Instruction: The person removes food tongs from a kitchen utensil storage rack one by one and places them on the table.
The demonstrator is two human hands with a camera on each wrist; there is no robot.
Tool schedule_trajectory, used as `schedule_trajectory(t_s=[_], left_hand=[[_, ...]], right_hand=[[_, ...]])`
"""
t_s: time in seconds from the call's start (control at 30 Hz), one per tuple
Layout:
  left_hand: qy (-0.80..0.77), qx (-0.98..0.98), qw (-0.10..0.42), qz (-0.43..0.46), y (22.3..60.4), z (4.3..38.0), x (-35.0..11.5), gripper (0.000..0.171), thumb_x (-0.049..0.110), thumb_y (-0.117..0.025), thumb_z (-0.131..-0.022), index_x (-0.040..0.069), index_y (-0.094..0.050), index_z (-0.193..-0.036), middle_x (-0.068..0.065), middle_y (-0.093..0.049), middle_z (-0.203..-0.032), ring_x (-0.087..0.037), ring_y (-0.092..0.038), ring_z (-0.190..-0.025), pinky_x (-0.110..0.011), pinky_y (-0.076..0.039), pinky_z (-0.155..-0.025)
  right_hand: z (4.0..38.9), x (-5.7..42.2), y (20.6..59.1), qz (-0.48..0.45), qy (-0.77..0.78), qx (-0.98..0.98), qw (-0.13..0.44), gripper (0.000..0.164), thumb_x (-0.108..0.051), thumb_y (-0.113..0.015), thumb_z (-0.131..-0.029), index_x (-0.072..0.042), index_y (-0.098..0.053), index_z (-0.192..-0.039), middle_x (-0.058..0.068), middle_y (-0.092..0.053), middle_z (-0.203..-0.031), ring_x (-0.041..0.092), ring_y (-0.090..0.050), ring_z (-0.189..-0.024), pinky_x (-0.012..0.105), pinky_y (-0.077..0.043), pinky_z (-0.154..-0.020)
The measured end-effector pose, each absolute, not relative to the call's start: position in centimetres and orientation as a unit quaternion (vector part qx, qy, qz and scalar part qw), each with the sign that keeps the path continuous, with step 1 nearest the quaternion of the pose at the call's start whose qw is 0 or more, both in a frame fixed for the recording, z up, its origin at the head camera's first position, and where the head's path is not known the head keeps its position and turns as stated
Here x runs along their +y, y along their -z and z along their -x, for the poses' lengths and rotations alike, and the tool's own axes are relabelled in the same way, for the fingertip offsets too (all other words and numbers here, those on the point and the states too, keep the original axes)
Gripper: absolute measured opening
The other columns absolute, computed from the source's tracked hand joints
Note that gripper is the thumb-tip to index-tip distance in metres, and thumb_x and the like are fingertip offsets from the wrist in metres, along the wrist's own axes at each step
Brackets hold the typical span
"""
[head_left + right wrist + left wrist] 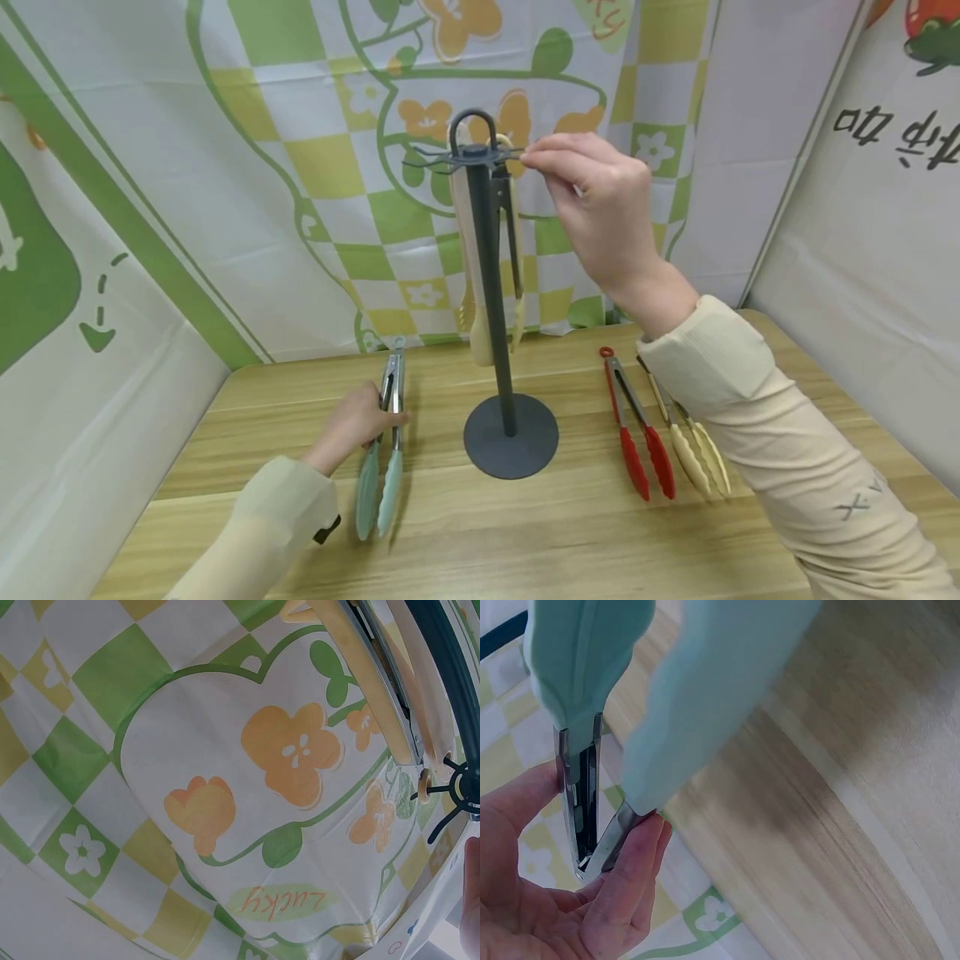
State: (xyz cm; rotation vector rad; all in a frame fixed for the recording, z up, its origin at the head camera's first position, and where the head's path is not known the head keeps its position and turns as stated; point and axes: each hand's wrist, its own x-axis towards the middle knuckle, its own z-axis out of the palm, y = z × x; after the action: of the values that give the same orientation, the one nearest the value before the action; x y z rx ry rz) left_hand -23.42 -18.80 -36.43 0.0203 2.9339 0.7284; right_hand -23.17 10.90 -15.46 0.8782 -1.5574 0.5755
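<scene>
My left hand [358, 417] grips mint-green tongs [392, 492] by their metal arms, left of a dark grey utensil stand [491, 292]. In the left wrist view the tongs' mint heads [585, 660] stand spread apart, with the thumb on one arm and fingers on the other. At the stand's top, my right hand [603, 196] pinches the end of a hook between thumb and fingertips. Yellow tongs [360, 667] hang on the stand's far side, beside a cream utensil [480, 343] partly hidden behind the pole. Only a fingertip of that hand shows in the right wrist view.
Red-tipped tongs [660, 462] and pale yellow tongs [690, 458] lie on the wooden table [480, 533] to the right, the latter close to my right sleeve. The stand's round base [512, 454] rests mid-table. A patterned cloth [405, 217] hangs behind.
</scene>
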Motion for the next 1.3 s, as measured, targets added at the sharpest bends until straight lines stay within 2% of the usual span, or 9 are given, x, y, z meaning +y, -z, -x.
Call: schedule_trajectory(t_s=[0.3,0.47,0.83,1.0,1.3], left_hand=[[-0.233,0.97,0.062,-0.001,37.2,24.3,-18.8,0.035,0.03,-0.071,-0.076,0.007,-0.05,-0.06,0.0,-0.044,-0.046,-0.012,-0.044,-0.036,-0.02,-0.036,-0.034],[-0.233,0.97,0.073,-0.004,37.6,24.5,-18.7,0.033,0.027,-0.07,-0.077,0.007,-0.052,-0.058,0.001,-0.042,-0.043,-0.013,-0.045,-0.035,-0.02,-0.036,-0.033],[-0.214,0.973,0.088,-0.012,38.2,24.7,-18.6,0.044,0.028,-0.071,-0.077,0.013,-0.043,-0.047,0.001,-0.039,-0.037,-0.014,-0.045,-0.031,-0.019,-0.033,-0.032],[-0.207,0.973,0.1,-0.005,38.3,24.9,-18.5,0.039,0.028,-0.071,-0.078,0.009,-0.048,-0.052,0.001,-0.041,-0.04,-0.015,-0.047,-0.033,-0.019,-0.035,-0.033],[-0.192,0.976,0.107,-0.008,38.6,25.0,-18.1,0.034,0.029,-0.072,-0.076,0.006,-0.052,-0.062,-0.009,-0.057,-0.056,-0.016,-0.051,-0.038,-0.023,-0.042,-0.036]], right_hand=[[23.2,11.0,15.5,-0.379,-0.248,-0.669,0.589,0.016,0.005,-0.055,-0.086,0.004,-0.071,-0.085,0.014,-0.069,-0.086,0.024,-0.065,-0.083,0.024,-0.051,-0.078],[23.1,11.0,15.5,-0.377,-0.245,-0.672,0.589,0.016,0.005,-0.055,-0.086,0.004,-0.071,-0.085,0.014,-0.069,-0.086,0.024,-0.064,-0.083,0.025,-0.052,-0.077],[23.2,11.0,15.5,-0.376,-0.244,-0.671,0.59,0.016,0.005,-0.055,-0.086,0.004,-0.071,-0.085,0.014,-0.069,-0.086,0.024,-0.065,-0.083,0.024,-0.051,-0.081],[23.1,11.0,15.5,-0.374,-0.241,-0.675,0.589,0.016,0.005,-0.055,-0.086,0.003,-0.071,-0.085,0.014,-0.069,-0.087,0.024,-0.065,-0.083,0.024,-0.051,-0.08],[23.1,11.0,15.4,-0.374,-0.238,-0.675,0.59,0.016,0.005,-0.055,-0.086,0.003,-0.071,-0.085,0.014,-0.069,-0.087,0.024,-0.065,-0.083,0.025,-0.051,-0.079]])
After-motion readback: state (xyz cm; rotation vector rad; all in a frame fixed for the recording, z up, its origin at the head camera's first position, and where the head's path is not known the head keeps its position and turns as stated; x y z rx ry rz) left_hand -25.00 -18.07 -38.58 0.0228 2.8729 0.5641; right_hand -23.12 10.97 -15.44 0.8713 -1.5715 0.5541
